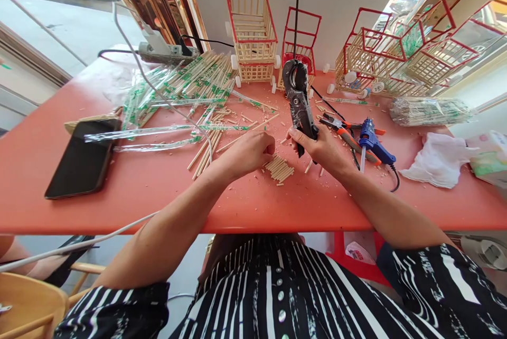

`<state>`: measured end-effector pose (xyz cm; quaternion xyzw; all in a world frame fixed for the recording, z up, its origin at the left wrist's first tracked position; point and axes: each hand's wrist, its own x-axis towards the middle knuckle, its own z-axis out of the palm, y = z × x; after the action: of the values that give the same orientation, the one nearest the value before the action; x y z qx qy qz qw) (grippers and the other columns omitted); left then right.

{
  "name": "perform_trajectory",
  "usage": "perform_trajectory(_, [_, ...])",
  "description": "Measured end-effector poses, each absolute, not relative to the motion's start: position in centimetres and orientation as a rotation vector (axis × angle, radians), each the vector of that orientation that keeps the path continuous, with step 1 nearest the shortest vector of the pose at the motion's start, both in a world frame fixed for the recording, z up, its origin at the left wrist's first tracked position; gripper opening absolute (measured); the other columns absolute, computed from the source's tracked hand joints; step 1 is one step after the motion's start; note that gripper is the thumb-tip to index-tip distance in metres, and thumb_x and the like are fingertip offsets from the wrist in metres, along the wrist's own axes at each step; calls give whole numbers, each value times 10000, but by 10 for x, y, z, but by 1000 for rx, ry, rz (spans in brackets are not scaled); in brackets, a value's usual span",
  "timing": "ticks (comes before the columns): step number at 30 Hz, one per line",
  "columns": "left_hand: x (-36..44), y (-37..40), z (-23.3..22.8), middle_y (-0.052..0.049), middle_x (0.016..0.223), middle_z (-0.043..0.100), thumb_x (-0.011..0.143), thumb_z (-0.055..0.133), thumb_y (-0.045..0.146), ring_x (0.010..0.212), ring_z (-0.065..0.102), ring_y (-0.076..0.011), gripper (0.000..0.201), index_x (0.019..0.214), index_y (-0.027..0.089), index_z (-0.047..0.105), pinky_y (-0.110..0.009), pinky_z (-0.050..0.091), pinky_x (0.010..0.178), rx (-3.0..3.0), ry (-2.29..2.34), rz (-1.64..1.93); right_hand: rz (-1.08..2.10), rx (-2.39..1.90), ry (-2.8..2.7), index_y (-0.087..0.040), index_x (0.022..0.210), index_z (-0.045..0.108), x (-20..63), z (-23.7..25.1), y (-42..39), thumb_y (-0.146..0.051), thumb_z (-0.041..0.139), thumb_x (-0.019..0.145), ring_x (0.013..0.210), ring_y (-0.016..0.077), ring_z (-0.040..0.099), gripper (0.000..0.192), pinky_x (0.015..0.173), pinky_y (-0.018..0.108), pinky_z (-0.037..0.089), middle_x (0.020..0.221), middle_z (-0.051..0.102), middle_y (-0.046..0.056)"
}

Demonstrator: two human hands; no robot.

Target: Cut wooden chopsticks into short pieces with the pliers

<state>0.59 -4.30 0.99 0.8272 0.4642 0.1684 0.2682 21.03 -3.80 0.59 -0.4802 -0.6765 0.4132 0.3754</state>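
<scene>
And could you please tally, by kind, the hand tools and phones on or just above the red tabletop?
Black metal-looking cutter, held in the right hand: 1
Orange-and-black-handled pliers: 1
Blue plastic-looking glue gun: 1
Black rectangular phone: 1
Total: 4

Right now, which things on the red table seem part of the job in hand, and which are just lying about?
Likely part of the job:
black hand-held cutter, in the right hand
short pale wooden sticks
long pale wooden sticks
blue plastic glue gun

Probably just lying about:
black rectangular phone
crumpled white tissue
</scene>
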Motion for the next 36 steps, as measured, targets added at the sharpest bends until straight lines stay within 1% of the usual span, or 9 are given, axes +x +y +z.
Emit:
perform_trajectory(6, [6,-44,17,-2,615,593,696,570,62,648,536,-185,167,625,211,546,-325,393,724,2245,1296,329,1029,-1258,-1774,-176,763,644,211,4,-37,-591,714,890,621,139,586,439,598,273,480,656,614,14])
perform_trajectory(10, [6,-44,19,-16,656,624,733,554,86,692,565,-187,136,661,196,588,-317,422,743,2310,1280,274,1002,-1270,-1804,-178,769,650,211,3,-37,-603,722,883,602,138,576,445,567,268,455,641,612,11])
perform_trajectory(14, [7,-45,16,-22,689,649,746,544,95,698,573,-185,132,713,190,630,-310,444,745,2381,1310,274,979,-1254,-1823,-189,735,623,212,0,-37,-515,679,924,574,127,535,381,529,266,418,626,578,0])
perform_trajectory(20, [10,-51,21,-61,750,691,824,535,119,734,602,-204,164,752,169,675,-324,448,737,2408,1385,140,909,-1264,-1871,-195,715,589,211,-4,-35,-395,647,952,573,134,536,315,540,275,411,617,572,1])
perform_trajectory(23, [6,-47,25,-37,720,687,811,584,119,683,591,-168,124,741,161,677,-293,434,678,2276,1361,252,917,-1263,-1867,-195,717,584,211,-4,-35,-372,641,962,568,126,527,308,533,267,396,619,569,-3])
perform_trajectory(27, [1,-39,28,13,624,612,824,633,154,549,521,-102,72,764,152,673,-242,398,545,1854,1165,459,999,-1248,-1867,-191,701,574,212,-2,-35,-495,694,950,563,113,520,411,527,256,395,623,579,-4])
perform_trajectory(31, [3,-37,31,17,618,579,824,641,141,536,500,-73,107,718,148,649,-218,418,530,1569,1002,592,1142,-1186,-1849,-189,715,580,211,3,-36,-714,724,869,579,116,535,566,534,255,422,630,586,0])
perform_trajectory(33, [4,-38,33,14,623,582,816,656,143,540,502,-69,111,706,148,644,-214,429,536,1520,988,632,1178,-1160,-1823,-191,727,574,211,7,-38,-746,705,869,596,121,550,588,551,257,441,640,589,4])
perform_trajectory(36, [4,-40,34,22,592,577,798,661,136,525,501,-71,106,695,152,641,-213,403,516,1562,1055,599,1191,-1191,-1756,-196,752,569,210,13,-41,-689,708,907,604,123,555,534,557,252,451,646,589,0])
